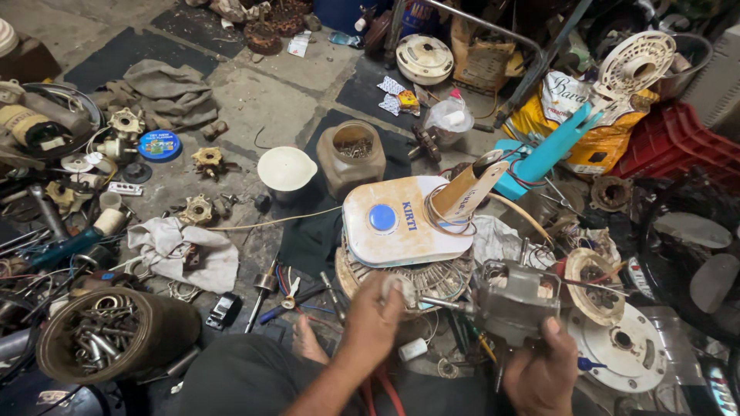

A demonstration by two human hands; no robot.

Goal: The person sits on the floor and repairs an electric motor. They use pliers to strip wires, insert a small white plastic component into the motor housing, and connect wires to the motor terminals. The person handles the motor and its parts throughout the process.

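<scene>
Right hand [543,370] is wrapped around the bottom of a grey motor [515,299], gripping it from below, and the left hand [375,320] is closed on the tip of the shaft [443,303] that sticks out of the motor's left side, fingers curled over something pale at the end, can't tell exactly what. So the motor sits low and right of centre, held up between both hands just above the floor [262,104], with thin coloured wires trailing off it. Biggest stuff around: dark fan blades [694,262] on the far right, a red crate [678,139] above them, and a yellow sack [574,115] next to that. Right behind the hands is a cream fan base [401,223] with a blue button, a tan neck poking up out of it at a tilt, and it rests on a round wire grille [439,279]. A turquoise plastic part [547,154] lies just beyond it. Bottom left there's a round tin [96,333] packed with bolts and metal bits. A white disc [628,347] with a centre hole lies just right of the right hand, touching nothing I can make out. Further back, a brown jar [353,158] with screws inside, with a white lid [285,169] just to its left. A grubby rag [185,250] lies left of centre, a screwdriver [262,296] near it, and a small blue lid [159,145] sits up on the left.
</scene>
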